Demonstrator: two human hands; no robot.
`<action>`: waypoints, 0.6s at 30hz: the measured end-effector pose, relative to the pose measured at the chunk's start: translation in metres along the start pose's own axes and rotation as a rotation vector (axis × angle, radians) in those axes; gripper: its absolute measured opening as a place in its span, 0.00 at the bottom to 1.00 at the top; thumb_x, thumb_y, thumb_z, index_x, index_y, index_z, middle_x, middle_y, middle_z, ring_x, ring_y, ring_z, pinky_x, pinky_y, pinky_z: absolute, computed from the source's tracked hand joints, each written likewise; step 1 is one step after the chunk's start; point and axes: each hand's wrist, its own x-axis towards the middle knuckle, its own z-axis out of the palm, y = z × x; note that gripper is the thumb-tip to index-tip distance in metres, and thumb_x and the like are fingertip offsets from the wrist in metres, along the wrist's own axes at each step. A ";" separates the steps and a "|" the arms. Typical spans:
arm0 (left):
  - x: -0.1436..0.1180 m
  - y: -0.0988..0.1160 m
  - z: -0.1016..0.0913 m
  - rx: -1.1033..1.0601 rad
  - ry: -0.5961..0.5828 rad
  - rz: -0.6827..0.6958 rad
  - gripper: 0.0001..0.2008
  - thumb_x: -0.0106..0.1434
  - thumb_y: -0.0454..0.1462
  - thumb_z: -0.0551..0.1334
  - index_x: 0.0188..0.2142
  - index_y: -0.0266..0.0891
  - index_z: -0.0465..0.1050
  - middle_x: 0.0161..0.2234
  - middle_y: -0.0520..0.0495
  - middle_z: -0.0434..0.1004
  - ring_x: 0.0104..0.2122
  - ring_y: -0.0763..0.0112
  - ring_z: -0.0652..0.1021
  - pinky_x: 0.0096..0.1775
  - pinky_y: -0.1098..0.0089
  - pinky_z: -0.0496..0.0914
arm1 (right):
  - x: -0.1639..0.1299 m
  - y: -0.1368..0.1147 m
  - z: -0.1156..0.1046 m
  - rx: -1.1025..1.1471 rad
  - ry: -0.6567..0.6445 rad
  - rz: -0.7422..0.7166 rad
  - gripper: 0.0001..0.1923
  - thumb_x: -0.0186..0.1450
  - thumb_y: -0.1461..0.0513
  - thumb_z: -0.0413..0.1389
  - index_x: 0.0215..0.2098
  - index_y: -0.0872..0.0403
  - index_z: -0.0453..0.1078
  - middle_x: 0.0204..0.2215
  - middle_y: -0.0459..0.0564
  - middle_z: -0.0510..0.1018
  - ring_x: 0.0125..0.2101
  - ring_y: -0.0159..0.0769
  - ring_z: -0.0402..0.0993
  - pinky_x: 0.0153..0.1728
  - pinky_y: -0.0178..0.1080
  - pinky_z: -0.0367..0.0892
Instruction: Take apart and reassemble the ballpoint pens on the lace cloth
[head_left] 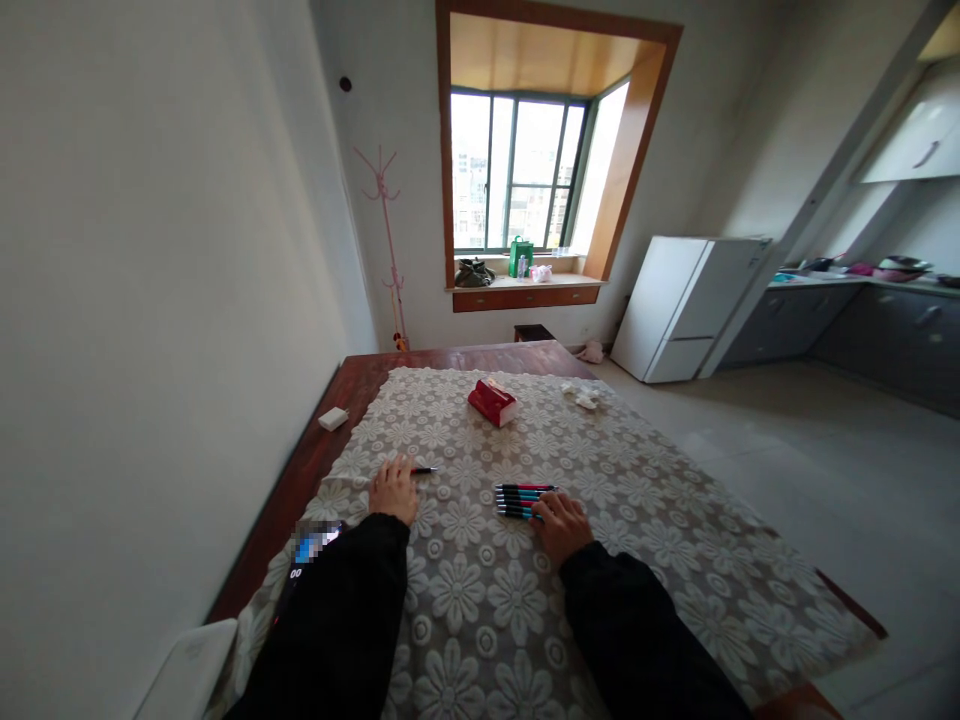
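My left hand (394,490) lies low over the tablecloth, fingers closed around a pen. Only the dark tip of that pen (424,470) pokes out on its right side. To the right, several pens (516,500) in red, blue and black lie side by side in a neat row, tips to the left. My right hand (562,524) is curled over the right ends of this row, its fingers gripping there and hiding those ends.
A red tissue pack (493,402) sits farther back, with crumpled white tissues (583,398) to its right. A white charger (333,419) lies on the bare wood at left. Beside my left sleeve is a phone (311,545). A patterned cloth (457,590) covers most of the table.
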 end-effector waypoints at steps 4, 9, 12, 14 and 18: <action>0.013 0.000 -0.002 -0.015 0.008 -0.040 0.10 0.59 0.31 0.59 0.39 0.42 0.76 0.46 0.41 0.78 0.52 0.50 0.71 0.53 0.49 0.61 | 0.001 -0.006 -0.010 0.092 0.075 -0.055 0.02 0.67 0.63 0.54 0.38 0.53 0.69 0.36 0.52 0.74 0.37 0.43 0.65 0.38 0.43 0.55; -0.007 0.012 -0.013 -0.131 0.001 0.111 0.08 0.63 0.34 0.58 0.36 0.45 0.77 0.37 0.47 0.80 0.42 0.60 0.77 0.47 0.59 0.68 | 0.006 -0.035 -0.022 0.331 0.022 -0.118 0.07 0.69 0.64 0.50 0.33 0.53 0.68 0.32 0.51 0.74 0.36 0.39 0.67 0.40 0.42 0.57; -0.033 0.031 -0.014 -0.470 -0.024 0.200 0.08 0.64 0.38 0.58 0.38 0.44 0.76 0.37 0.48 0.80 0.37 0.66 0.78 0.40 0.67 0.72 | 0.018 -0.066 -0.021 0.581 -0.203 -0.002 0.02 0.66 0.63 0.53 0.35 0.53 0.67 0.26 0.46 0.72 0.29 0.34 0.68 0.33 0.38 0.60; -0.050 0.044 -0.013 -0.698 -0.029 0.126 0.10 0.65 0.42 0.58 0.38 0.42 0.76 0.35 0.48 0.81 0.33 0.67 0.79 0.35 0.69 0.73 | 0.028 -0.088 -0.015 0.811 -0.314 0.128 0.08 0.65 0.62 0.54 0.43 0.52 0.66 0.26 0.44 0.73 0.25 0.31 0.68 0.29 0.35 0.61; -0.073 0.053 -0.008 -0.903 -0.103 0.083 0.11 0.64 0.43 0.61 0.41 0.41 0.77 0.37 0.46 0.82 0.36 0.64 0.81 0.37 0.68 0.75 | 0.044 -0.118 0.009 1.099 -0.210 0.324 0.11 0.68 0.55 0.51 0.43 0.53 0.63 0.34 0.50 0.76 0.32 0.35 0.73 0.29 0.35 0.66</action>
